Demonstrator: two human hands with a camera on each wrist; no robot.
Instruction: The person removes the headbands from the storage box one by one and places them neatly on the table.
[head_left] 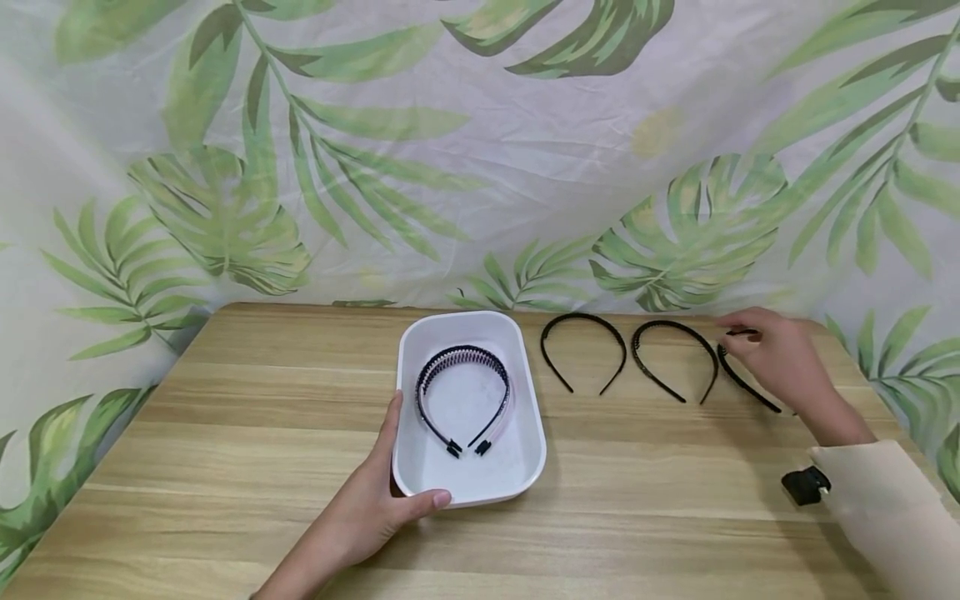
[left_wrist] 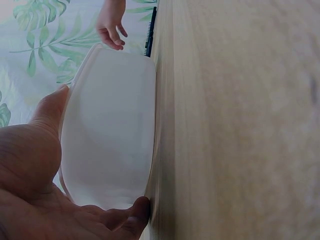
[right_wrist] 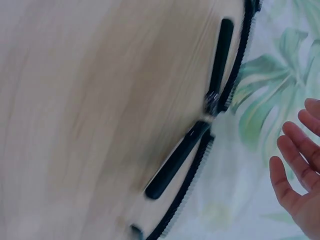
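Observation:
My left hand (head_left: 367, 492) grips a white plastic tub (head_left: 534, 425) at its near left corner, thumb along the near rim and fingers along the left side. Inside the tub lie toothed headbands (head_left: 504, 392), one dark and one pinkish, nested together. My right hand (head_left: 783, 358) is above a black headband (head_left: 750, 390) at the right, hiding part of it in the head view. In the right wrist view the fingers (right_wrist: 302, 155) are spread and hold nothing.
Two more black headbands, one plain-looking (head_left: 621, 337) and one toothed (head_left: 693, 335), lie on the wooden table (head_left: 247, 433) right of the tub. A leaf-patterned cloth (head_left: 525, 183) hangs behind the table. A small black device (head_left: 806, 485) is at the right sleeve.

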